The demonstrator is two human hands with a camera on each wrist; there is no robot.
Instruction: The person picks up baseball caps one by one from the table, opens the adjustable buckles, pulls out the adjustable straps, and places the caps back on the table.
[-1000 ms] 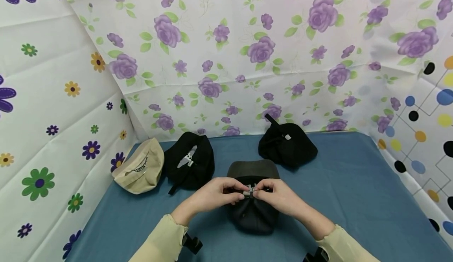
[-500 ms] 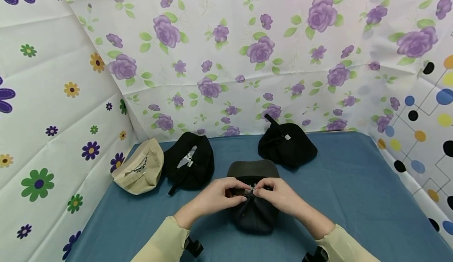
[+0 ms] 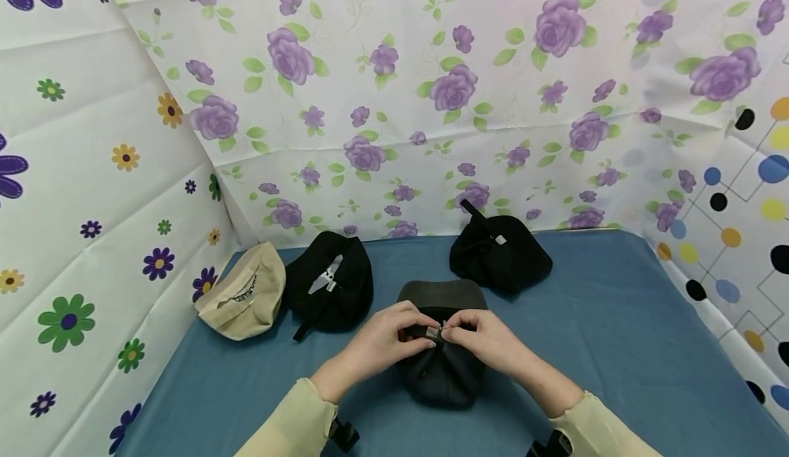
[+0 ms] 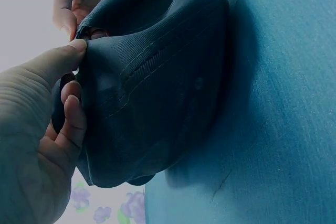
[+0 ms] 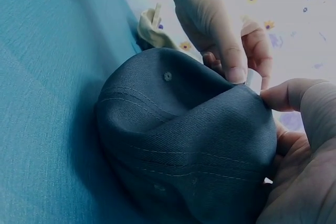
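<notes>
A dark grey baseball cap (image 3: 440,381) lies on the blue cloth, brim pointing away and back opening towards me. At that opening a small metal buckle (image 3: 433,334) sits on the cap's strap, between the two hands. The left hand (image 3: 387,337) pinches the strap beside the buckle with thumb and index finger. From the other side, the right hand (image 3: 487,339) pinches at the buckle and the opening's edge. In the left wrist view the left thumb (image 4: 58,61) presses the rim of the cap; the strap is mostly hidden behind the fingers.
A beige cap (image 3: 246,292) and a black cap (image 3: 351,286) lie side by side at the left. Another black cap (image 3: 505,251), its strap sticking up, lies at the back right. Patterned sheets (image 3: 394,101) stand around the blue table cloth (image 3: 616,347).
The left hand has shifted its fingers on the strap and moved slightly right, its wrist turning a little. The right hand keeps its place at the buckle. The cap stays put.
</notes>
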